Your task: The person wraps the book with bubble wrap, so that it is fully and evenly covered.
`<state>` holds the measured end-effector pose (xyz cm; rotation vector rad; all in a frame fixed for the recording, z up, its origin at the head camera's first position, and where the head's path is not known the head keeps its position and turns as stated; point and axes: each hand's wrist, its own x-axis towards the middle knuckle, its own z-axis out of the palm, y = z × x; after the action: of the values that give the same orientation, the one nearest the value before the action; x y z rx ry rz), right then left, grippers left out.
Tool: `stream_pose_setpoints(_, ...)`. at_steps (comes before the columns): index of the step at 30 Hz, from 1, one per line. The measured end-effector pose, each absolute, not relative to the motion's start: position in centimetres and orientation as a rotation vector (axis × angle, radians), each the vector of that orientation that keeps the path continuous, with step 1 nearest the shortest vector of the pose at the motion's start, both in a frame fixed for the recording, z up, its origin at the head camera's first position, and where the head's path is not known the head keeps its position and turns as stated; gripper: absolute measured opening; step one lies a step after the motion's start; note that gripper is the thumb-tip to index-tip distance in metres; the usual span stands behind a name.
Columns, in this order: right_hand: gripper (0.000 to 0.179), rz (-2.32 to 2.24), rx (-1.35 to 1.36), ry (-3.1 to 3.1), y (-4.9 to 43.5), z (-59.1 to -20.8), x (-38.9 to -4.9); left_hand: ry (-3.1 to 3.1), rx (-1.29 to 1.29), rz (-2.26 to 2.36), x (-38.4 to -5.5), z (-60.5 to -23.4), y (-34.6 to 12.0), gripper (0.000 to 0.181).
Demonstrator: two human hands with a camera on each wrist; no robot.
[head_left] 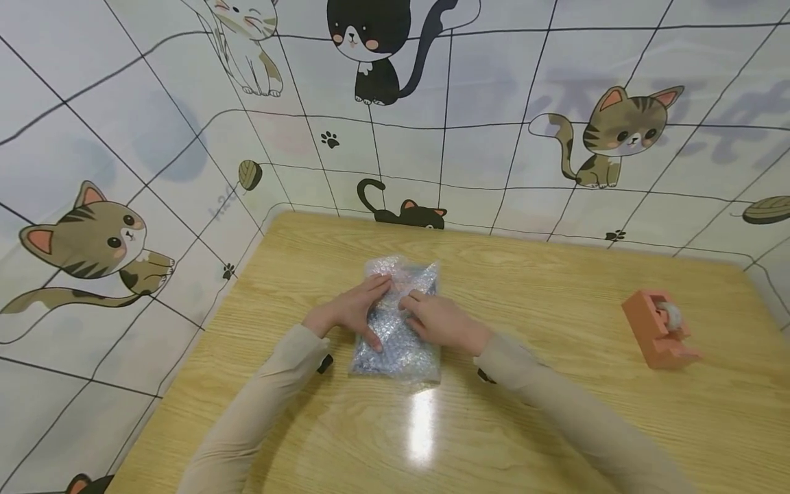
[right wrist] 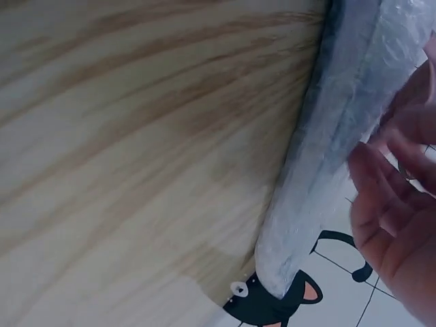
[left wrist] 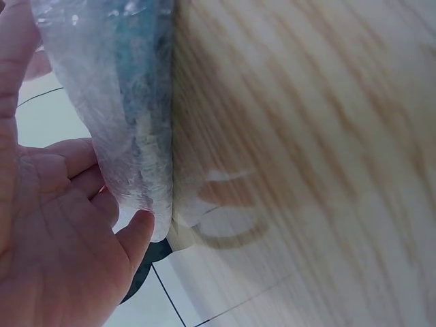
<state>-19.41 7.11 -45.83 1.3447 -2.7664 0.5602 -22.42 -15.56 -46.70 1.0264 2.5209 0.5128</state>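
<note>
A flat, rectangular package in clear bubble wrap point(head_left: 404, 350) lies on the table, with bluish contents showing through. My left hand point(head_left: 354, 307) rests on its left side, thumb and fingers spread apart. In the left wrist view, that hand's thumb and fingers lie along the edge of the wrap point(left wrist: 102, 95). From the right, my right hand point(head_left: 446, 321) touches the upper middle of the package with bent fingers. The right wrist view has its fingertips point(right wrist: 361, 160) right at the wrap's surface; whether they pinch a fold of it I cannot tell.
On the right part of the wooden table point(head_left: 537, 425) stands an orange tape dispenser point(head_left: 655, 343) with a roll of clear tape point(head_left: 669, 315). A white sheet printed with cats and grid lines point(head_left: 481, 158) hangs behind the table and along its left side.
</note>
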Motion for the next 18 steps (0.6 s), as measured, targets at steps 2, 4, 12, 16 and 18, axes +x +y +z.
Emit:
stream_pose_setpoints(2,0.023,0.562,1.320,-2.766,6.5,-46.0,-19.7,2.518,1.026,0.512,-22.4,-46.7,-15.7,0.128)
stream_pose_setpoints(4,0.031,0.550,1.323,-2.767,6.1,-46.2,-19.9,2.514,1.032,0.515,-22.4,-46.6,-15.7,0.128)
stream_pose_setpoints(12,0.042,0.373,1.360,-2.817,5.7,-47.1,-20.1,2.515,1.043,0.511,-22.4,-46.6,-15.4,0.128)
stream_pose_setpoints(16,0.045,0.282,1.361,-2.863,5.3,-47.2,-19.8,2.517,1.053,0.515,-22.4,-46.7,-15.6,0.129)
stream_pose_setpoints(18,0.048,0.207,1.342,-2.893,5.1,-47.2,-19.6,2.517,1.053,0.518,-22.5,-46.7,-15.6,0.129)
